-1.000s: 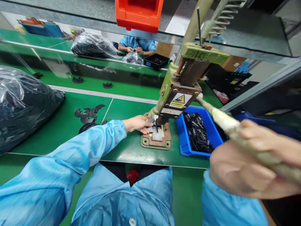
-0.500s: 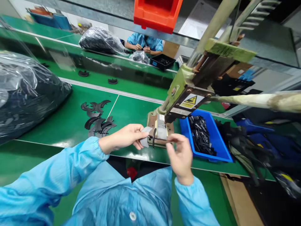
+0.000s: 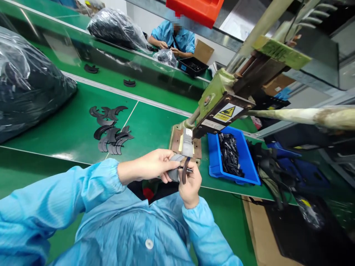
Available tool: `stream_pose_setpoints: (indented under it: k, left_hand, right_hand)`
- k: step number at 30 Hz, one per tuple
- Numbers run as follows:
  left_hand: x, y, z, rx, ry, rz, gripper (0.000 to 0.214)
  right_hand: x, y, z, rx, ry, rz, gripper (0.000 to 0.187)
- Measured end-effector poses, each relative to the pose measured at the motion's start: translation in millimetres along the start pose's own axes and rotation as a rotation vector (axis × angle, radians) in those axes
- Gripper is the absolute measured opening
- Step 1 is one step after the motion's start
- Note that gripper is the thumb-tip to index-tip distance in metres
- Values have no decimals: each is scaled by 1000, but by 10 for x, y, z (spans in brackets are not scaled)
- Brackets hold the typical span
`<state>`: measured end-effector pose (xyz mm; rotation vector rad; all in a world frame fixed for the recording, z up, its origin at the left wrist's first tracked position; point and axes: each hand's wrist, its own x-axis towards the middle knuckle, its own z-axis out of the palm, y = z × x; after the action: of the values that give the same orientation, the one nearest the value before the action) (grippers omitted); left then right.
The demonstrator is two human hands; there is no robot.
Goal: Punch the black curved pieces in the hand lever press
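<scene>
My left hand [image 3: 151, 165] pinches a grey curved plastic piece [image 3: 174, 174], which has a dark curved strip [image 3: 185, 173] on its right side. Against that piece, my right hand [image 3: 190, 187] is closed on a small thin black part [image 3: 189, 170], mostly hidden by the fingers. Both hands meet just in front of a green hand press [image 3: 213, 96]. A light grey block [image 3: 188, 147] lies on the press's base, below the ram. To the left, several dark curved pieces [image 3: 112, 135] lie in a loose pile on the green table.
A blue bin [image 3: 251, 168] of small black parts [image 3: 230, 153] stands right of the press. The press's long lever [image 3: 294, 114] reaches right. A large plastic bag [image 3: 30, 88] fills the left side. Across the bench, a person in blue [image 3: 183, 38] handles something small.
My right hand has moved left from beside the press base to the grey piece, bringing the small black part against it. The left hand still holds the grey piece. The camera view has shifted slightly.
</scene>
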<state>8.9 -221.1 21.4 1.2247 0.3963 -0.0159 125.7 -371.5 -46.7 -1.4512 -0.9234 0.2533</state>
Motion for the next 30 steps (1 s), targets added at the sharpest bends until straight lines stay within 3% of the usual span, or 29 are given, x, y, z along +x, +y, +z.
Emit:
stream_pose_setpoints:
  k: [5, 12, 18, 25, 30]
  left_hand:
    - [39, -25, -35, -89, -62, -137, 61]
    - [156, -117, -174, 46, 44, 41, 58]
    - [86, -10, -162, 141, 49, 149, 52]
    - [-13, 133, -98, 386, 275, 319, 59]
    - [-61, 188, -112, 330, 108, 350, 41]
  right_hand:
    - [-68, 81, -33, -59, -8, -22, 14]
    - [-12, 90, -230, -272, -151, -97, 15]
    - [101, 79, -287, -379, -157, -185, 17]
    - [251, 47, -239, -415, -151, -322, 12]
    - [283, -12, -200, -479, -134, -383, 16]
